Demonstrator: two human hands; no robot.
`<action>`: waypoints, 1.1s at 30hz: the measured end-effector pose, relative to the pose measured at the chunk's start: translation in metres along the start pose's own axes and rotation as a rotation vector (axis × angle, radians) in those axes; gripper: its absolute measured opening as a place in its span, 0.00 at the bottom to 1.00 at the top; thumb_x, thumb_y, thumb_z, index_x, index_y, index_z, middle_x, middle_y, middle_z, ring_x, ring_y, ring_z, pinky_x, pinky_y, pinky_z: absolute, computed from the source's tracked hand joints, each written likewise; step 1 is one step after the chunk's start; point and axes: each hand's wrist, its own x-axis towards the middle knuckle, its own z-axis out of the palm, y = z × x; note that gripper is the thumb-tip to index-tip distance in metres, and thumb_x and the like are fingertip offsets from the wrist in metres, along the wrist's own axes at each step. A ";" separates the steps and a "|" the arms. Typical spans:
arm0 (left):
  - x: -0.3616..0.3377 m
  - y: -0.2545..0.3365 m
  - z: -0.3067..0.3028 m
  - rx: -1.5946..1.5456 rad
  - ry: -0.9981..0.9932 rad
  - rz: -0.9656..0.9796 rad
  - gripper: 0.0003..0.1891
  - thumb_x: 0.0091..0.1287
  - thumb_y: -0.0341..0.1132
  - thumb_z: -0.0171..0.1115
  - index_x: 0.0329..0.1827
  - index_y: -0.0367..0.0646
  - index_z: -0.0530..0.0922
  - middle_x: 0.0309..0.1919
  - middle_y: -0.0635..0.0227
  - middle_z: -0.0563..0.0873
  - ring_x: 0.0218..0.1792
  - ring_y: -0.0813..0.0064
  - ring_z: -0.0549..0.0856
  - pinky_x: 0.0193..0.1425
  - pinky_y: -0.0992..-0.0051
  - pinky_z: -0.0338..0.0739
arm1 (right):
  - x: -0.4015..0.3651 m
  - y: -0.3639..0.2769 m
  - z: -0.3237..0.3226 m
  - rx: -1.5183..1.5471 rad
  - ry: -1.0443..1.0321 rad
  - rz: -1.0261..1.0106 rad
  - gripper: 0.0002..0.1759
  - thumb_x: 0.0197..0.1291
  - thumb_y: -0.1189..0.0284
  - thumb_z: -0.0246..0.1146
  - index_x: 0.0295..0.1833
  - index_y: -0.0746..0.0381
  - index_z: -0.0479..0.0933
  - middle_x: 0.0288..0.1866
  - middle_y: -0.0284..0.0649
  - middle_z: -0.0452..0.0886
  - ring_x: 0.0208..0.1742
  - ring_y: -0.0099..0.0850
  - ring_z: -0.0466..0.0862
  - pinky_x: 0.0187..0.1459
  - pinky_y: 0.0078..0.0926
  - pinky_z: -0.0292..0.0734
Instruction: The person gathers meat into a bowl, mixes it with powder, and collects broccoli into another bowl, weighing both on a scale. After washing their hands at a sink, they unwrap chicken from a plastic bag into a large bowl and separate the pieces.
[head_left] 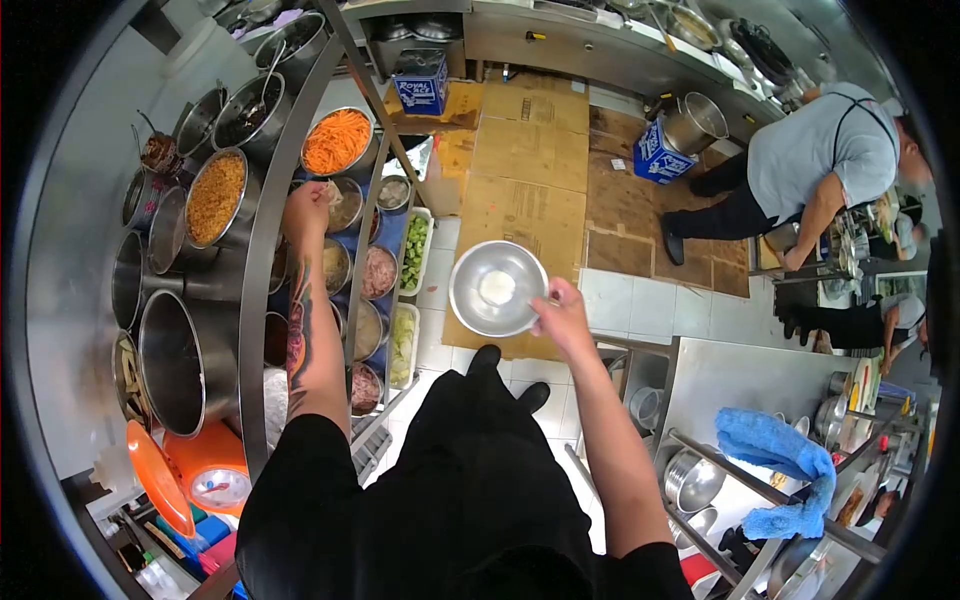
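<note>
My right hand (563, 318) grips the rim of a steel bowl (467, 290) in front of me, which has a small white heap (497, 288) at its bottom. On the left, my left hand (308, 212) is over a steel container (346, 205) on the rack, its fingers pinched at the container's edge; what they hold is too small to make out. Behind that container is a bowl of shredded carrot (337, 141). Nearby stand a container of pink meat (379, 272) and a white tray of chopped green vegetable (414, 255).
A metal shelf post and rail (262, 240) run beside my left arm. Flattened cardboard (530, 150) covers the floor ahead. A co-worker (820, 150) bends over a counter at right. A blue towel (775, 450) hangs on a rail at lower right.
</note>
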 end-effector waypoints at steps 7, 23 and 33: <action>-0.010 -0.027 0.024 -0.088 -0.013 0.032 0.10 0.65 0.34 0.70 0.47 0.42 0.88 0.36 0.62 0.92 0.37 0.67 0.91 0.43 0.72 0.81 | 0.030 0.014 0.057 0.054 -0.106 0.074 0.11 0.58 0.81 0.65 0.36 0.62 0.67 0.25 0.37 0.74 0.15 0.27 0.78 0.14 0.26 0.74; -0.187 0.141 0.045 -0.283 -0.398 0.828 0.09 0.67 0.26 0.66 0.49 0.39 0.86 0.45 0.62 0.89 0.37 0.68 0.88 0.45 0.76 0.82 | 0.023 0.047 0.043 0.243 0.107 -0.059 0.14 0.59 0.82 0.66 0.37 0.63 0.65 0.27 0.36 0.72 0.16 0.29 0.81 0.15 0.27 0.75; -0.304 0.230 0.042 -0.753 -0.773 0.819 0.08 0.69 0.26 0.65 0.49 0.39 0.86 0.47 0.64 0.87 0.34 0.79 0.83 0.34 0.81 0.76 | -0.279 0.107 -0.150 0.033 0.537 -0.035 0.15 0.60 0.73 0.71 0.45 0.64 0.72 0.46 0.44 0.80 0.29 0.30 0.85 0.25 0.28 0.82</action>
